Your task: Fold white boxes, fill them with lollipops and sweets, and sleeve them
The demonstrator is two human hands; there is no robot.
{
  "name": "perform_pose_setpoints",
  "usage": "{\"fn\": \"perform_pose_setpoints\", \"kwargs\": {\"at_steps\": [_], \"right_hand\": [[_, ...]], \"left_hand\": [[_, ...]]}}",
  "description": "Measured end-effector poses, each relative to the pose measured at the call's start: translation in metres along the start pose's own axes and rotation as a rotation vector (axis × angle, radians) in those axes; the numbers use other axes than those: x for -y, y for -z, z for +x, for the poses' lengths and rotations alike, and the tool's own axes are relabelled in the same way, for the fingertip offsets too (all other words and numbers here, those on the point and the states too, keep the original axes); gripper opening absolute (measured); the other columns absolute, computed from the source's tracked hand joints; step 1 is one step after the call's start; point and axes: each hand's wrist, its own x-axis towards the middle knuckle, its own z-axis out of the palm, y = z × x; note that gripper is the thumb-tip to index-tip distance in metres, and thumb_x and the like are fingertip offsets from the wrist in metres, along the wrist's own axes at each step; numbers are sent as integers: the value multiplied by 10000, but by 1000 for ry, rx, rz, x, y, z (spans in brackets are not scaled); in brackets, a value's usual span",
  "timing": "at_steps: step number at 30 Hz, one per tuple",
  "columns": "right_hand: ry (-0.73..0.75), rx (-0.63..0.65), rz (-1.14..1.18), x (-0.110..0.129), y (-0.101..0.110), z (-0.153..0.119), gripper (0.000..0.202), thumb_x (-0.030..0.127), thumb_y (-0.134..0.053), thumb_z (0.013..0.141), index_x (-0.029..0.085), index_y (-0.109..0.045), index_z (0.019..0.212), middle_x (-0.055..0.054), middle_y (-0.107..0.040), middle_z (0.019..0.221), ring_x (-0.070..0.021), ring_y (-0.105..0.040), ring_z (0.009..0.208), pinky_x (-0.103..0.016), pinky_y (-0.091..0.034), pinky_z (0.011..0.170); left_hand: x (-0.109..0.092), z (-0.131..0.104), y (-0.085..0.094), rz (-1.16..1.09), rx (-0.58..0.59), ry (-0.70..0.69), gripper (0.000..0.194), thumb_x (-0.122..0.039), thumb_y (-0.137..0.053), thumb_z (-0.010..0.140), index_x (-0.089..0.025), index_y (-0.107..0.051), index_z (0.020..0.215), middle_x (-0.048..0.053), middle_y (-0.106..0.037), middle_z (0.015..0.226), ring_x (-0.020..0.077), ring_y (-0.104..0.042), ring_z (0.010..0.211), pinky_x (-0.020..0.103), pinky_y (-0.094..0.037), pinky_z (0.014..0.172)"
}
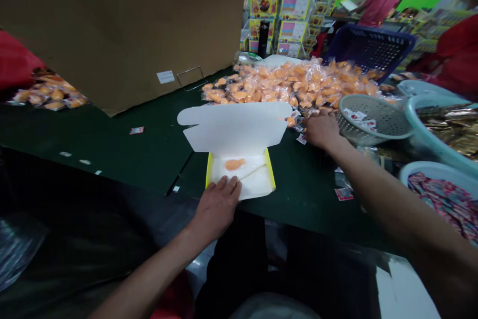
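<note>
An open box (257, 189), white inside with yellow side walls, lies on the green table with its white lid (235, 125) folded back. My left hand (220, 204) is at the front edge, fingers over the rim and inside; its thumb is hard to make out. Within the box is an orange piece (234, 164) and a thin pale stick-like strip (254, 171). My right hand (323, 130) reaches down at the near edge of a heap of clear-wrapped orange pieces (284, 82), beside a perforated basket (388, 132). Its fingertips are blurred and partly hidden.
A large cardboard box (123, 35) stands at the left. On the right are a blue tub (413, 110) of gold packets and a light-blue tub (407, 169) of red-and-blue packets. A dark blue crate (373, 45) leans behind the heap. A person in pink (384, 3) is farther back.
</note>
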Motion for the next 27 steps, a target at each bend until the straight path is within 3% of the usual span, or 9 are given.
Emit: {"fn": "perform_pose_setpoints", "kwargs": {"at_steps": [3,7,9,11,14,18,23,25,27], "right_hand": [[5,64,36,-19,-12,27,150,176,-703,848,136,-783,968,-179,-745,1091,-373,-555,1244,-497,-391,1049],[-283,-184,562,-46,-4,24,205,311,-677,881,130,-755,935,-143,-741,938,-287,-673,936,-380,-507,822],[-438,-238,1000,-57,6,6,245,365,-715,836,136,-728,923,-100,-709,818,-216,-648,725,-305,-498,632],[-482,-177,1423,-58,17,-23,289,355,-783,770,151,-718,964,-63,-692,774,-165,-623,628,-239,-460,516],[-473,-78,1818,-30,30,-71,489,309,-925,654,167,-727,1078,-42,-718,802,-146,-658,631,-209,-525,504],[-414,-32,1926,32,32,-114,494,333,-983,658,154,-725,1040,-31,-715,810,-149,-690,669,-249,-621,577],[-294,-19,1941,86,24,-125,479,383,-985,678,160,-689,980,-38,-724,876,-164,-706,725,-286,-639,627],[-241,-93,1792,91,26,-124,432,414,-936,751,166,-696,1011,-47,-727,903,-167,-694,742,-294,-623,627],[-135,-244,1482,93,31,-123,339,412,-866,840,180,-719,1040,-48,-723,922,-160,-669,741,-294,-589,637]], "left_hand": [[-2,0,-1,0,-14,5,508,-119,-489,1017,-157,-581,1515,127,-539,1606,395,-522,1460,614,-515,1092],[-2,-1,-2,3,-5,6,474,-166,-479,1050,-163,-587,1511,121,-537,1609,386,-524,1458,602,-512,1096],[-2,0,-4,19,2,3,487,-157,-471,1047,-158,-578,1523,123,-534,1611,392,-525,1453,607,-511,1094],[-1,4,-5,32,-4,-2,504,-136,-473,1034,-154,-575,1527,131,-532,1610,399,-523,1450,615,-510,1090],[-4,12,-4,45,-15,-24,498,-136,-474,1032,-149,-580,1518,148,-530,1608,404,-524,1441,615,-512,1078],[-14,25,0,60,-30,-61,459,-190,-472,1063,-120,-576,1504,170,-544,1590,411,-531,1419,593,-519,1044],[-23,31,4,59,-52,-68,423,-246,-489,1078,-112,-579,1469,193,-571,1541,379,-553,1363,532,-523,984],[-24,30,5,58,-65,-70,410,-261,-481,1085,-108,-579,1453,198,-575,1525,370,-556,1342,521,-522,968],[-24,30,7,63,-84,-85,401,-262,-468,1089,-98,-579,1438,204,-577,1510,367,-562,1318,517,-522,951]]}}
